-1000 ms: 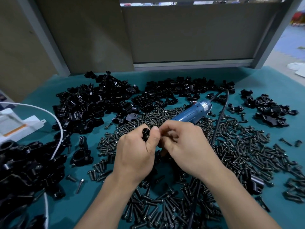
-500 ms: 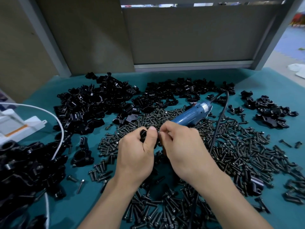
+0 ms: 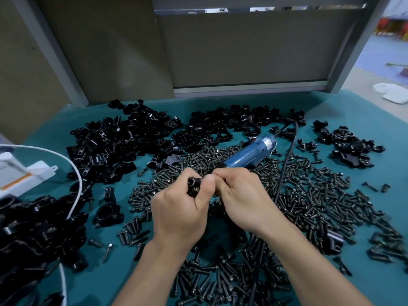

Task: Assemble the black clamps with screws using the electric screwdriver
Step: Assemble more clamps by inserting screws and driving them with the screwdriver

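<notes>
Teal-covered table [image 3: 364, 111], backed by grey partition panels [image 3: 242, 51]; open floor beyond at R. Loose screws [image 3: 309, 195] spread across centre & R, clamp piles [image 3: 114, 146] at back & L, white cable [image 3: 75, 173] far L. Electric screwdriver [image 3: 249, 154] lay on the screws just behind the hands, w/ black cord [image 3: 284, 164]. L hand [image 3: 178, 215] gripped one black clamp [image 3: 193, 184] above the screws, fingers curled round it; R hand [image 3: 240, 195], fingers curled, pinched at its R side.

Readable text: none that you can make out. Screwdriver [image 3: 247, 155]: one pale label [image 3: 267, 142] on the body near the cord end, print too small and blurred to read. White box [image 3: 33, 174] at your left: orange stripe only, characters not discernible.
</notes>
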Demonstrator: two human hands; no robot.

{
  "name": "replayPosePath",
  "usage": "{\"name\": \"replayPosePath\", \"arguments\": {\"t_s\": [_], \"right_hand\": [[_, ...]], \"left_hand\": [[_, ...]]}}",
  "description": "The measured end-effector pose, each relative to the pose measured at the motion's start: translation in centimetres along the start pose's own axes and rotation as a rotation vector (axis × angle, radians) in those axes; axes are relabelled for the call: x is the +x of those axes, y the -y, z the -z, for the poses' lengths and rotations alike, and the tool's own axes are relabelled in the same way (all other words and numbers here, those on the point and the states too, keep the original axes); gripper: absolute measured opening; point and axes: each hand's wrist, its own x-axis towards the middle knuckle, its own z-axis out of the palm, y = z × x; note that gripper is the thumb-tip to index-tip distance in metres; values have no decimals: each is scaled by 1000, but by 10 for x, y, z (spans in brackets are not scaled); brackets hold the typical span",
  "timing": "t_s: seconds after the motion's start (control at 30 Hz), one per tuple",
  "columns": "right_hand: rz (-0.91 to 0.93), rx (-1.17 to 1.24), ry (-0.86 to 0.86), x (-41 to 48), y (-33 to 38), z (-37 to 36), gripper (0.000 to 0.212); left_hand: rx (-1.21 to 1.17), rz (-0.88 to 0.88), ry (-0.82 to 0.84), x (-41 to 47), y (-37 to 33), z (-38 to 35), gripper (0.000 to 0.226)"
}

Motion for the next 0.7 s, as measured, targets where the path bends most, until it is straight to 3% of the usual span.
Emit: {"name": "replayPosePath", "arguments": {"t_s": [0.07,0.1,0.2,0.27,0.37,0.43,0.53,0.7], "right_hand": [[-23,77,24,3,3,4,40],[-23,119,11,5,5,8,38],[41,139,-57,13,9,18,33],[68,113,-52,17,15,21,30],[-65,75,-133,22,17,20,43],[-268,-50,-276,23,7,20,56],[-524,-238,-316,20,-12,14,53],[-649,-190,-354,39,-11,17,70]], "left_hand": [[-115,29,32,2,-1,0,49],[-290,97,75,4,-2,0,44],[-825,445,280,11,-10,6,56],[-892,563,402,18,-11,10,50],[-763,596,394,23,-5,12,37],[-548,599,256,24,4,11,28],[-314,710,57,26,14,14,24],[-243,758,13,36,25,17,21]]}}
